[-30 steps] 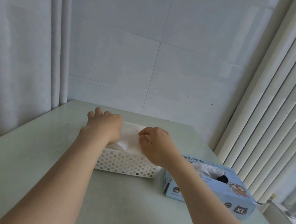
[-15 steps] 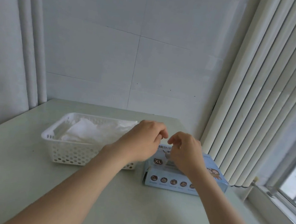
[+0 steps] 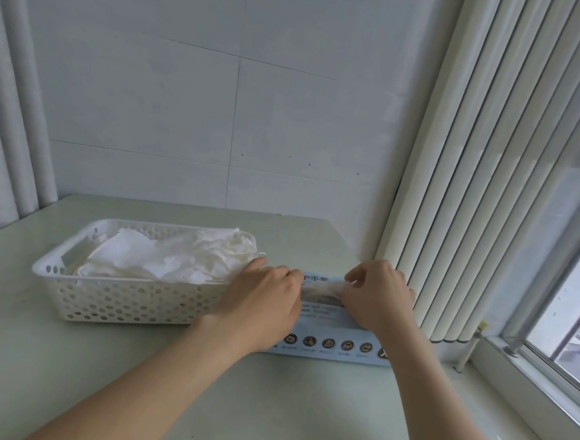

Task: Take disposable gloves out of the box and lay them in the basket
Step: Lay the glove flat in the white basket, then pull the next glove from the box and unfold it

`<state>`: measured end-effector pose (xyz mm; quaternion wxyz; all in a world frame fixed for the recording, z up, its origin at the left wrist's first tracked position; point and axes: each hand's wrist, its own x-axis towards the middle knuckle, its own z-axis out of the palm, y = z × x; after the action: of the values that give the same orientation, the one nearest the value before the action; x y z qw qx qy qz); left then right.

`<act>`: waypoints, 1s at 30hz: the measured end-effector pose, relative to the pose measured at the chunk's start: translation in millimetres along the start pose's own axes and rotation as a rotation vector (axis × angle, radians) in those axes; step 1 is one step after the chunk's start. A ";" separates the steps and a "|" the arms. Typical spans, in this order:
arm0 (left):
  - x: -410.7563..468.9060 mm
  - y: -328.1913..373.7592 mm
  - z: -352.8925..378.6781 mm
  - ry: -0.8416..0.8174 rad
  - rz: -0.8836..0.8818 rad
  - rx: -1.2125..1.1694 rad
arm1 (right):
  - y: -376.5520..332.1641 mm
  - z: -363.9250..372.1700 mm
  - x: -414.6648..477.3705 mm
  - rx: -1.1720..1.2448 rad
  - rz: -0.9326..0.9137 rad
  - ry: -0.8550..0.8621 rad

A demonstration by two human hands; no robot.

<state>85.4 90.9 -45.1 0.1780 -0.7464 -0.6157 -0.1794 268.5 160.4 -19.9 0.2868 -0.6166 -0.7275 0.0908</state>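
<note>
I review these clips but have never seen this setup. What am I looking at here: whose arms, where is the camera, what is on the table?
No machine: a person wears one wide-angle camera on the head, so the bare arms are theirs. On the pale table stand a white perforated basket, already heaped with white gloves, and beside it a light blue glove box. The left hand and right hand together pinch a pale glove at the box's opening.

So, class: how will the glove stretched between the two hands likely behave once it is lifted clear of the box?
The glove looks thin and crumpled, so probably floppy and very light. Those in the basket lie in loose folds, so it will likely drape, not hold shape.
</note>
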 end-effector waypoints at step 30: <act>14.0 -10.1 -40.5 0.325 -0.502 -0.923 | -38.4 7.6 -22.4 0.754 -0.372 0.122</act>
<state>76.0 84.9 -2.5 -0.1233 -0.5401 -0.5967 -0.5806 233.7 132.2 -14.3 0.5461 -0.3311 -0.7240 0.2606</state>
